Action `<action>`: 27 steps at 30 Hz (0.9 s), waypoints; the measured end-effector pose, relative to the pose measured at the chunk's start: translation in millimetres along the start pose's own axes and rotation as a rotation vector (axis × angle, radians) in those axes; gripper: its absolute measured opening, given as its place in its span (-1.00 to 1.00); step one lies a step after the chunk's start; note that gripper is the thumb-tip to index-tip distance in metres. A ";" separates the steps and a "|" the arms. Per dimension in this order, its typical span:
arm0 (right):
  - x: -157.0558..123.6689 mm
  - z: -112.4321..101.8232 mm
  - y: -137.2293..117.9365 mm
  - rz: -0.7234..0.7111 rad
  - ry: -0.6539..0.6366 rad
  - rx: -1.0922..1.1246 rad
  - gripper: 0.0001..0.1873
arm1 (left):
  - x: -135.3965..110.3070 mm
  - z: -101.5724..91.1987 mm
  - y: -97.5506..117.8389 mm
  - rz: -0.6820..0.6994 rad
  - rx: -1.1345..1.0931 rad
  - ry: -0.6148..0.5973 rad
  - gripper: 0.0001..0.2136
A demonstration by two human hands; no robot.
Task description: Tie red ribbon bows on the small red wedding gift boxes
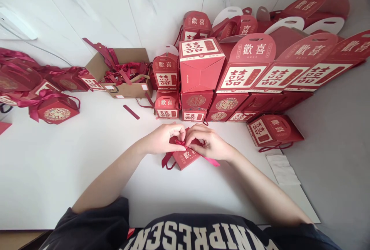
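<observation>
A small red gift box (186, 159) with gold Chinese characters sits on the white table in front of me, partly covered by my hands. Dark red ribbon (181, 142) is bunched in a bow or knot on its top, and a ribbon tail (212, 161) sticks out to the right. My left hand (166, 138) pinches the ribbon from the left, thumb and fingers closed. From the right, my right hand (209, 142) pinches the same ribbon close to the knot. A twisted cord loop hangs at the box's lower left.
Stacked red gift boxes (201, 72) stand along the back, centre to right. A cardboard box (130, 90) holds loose ribbons and strips. One red strip (131, 112) lies on the table. Ribboned boxes (58, 110) crowd the left. A single box (274, 131) and white tissue (282, 169) are at right.
</observation>
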State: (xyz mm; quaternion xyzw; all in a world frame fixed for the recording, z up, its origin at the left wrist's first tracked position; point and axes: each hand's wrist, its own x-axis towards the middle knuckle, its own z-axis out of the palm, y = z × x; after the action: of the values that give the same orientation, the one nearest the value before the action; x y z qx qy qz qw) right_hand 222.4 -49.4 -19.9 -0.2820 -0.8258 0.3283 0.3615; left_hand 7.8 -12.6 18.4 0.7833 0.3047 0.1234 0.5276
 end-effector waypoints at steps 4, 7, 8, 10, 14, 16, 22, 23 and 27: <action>0.5 -0.3 -2.8 0.060 0.005 0.000 -0.85 | -6.6 3.9 13.2 0.004 0.208 0.057 -0.91; -0.4 1.0 -1.7 0.085 0.021 -0.006 -0.85 | -13.4 13.9 21.3 -0.032 0.300 0.134 -0.93; -0.7 1.6 -1.1 0.094 0.030 -0.010 -0.86 | -15.4 18.9 22.1 -0.046 0.327 0.169 -0.92; -1.1 3.0 -0.3 0.110 0.043 -0.017 -0.87 | -18.4 30.0 20.9 -0.060 0.406 0.264 -0.90; -1.0 4.6 -1.2 0.123 0.050 -0.014 -0.83 | -19.1 47.8 14.0 -0.032 0.650 0.467 -0.86; -0.8 3.7 -2.9 0.116 0.050 -0.011 -0.83 | -17.8 51.2 10.9 -0.002 0.773 0.512 -0.88; 0.8 -5.6 -4.5 0.192 0.067 0.059 -0.94 | -16.3 49.8 -6.3 0.191 0.928 0.551 -0.89; 0.9 -6.7 -3.5 0.218 0.090 0.049 -0.91 | -16.8 49.6 -10.2 0.232 0.943 0.558 -0.89; 0.8 -5.1 1.9 0.293 0.091 0.092 -0.84 | -18.7 50.5 -22.1 0.356 0.975 0.564 -0.87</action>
State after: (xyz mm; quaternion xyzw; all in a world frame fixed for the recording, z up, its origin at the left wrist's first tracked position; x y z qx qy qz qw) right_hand 226.4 -45.9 -18.3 -0.3973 -0.7425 0.4021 0.3593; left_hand 11.5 -56.2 -20.0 0.9115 0.3183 0.2593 -0.0234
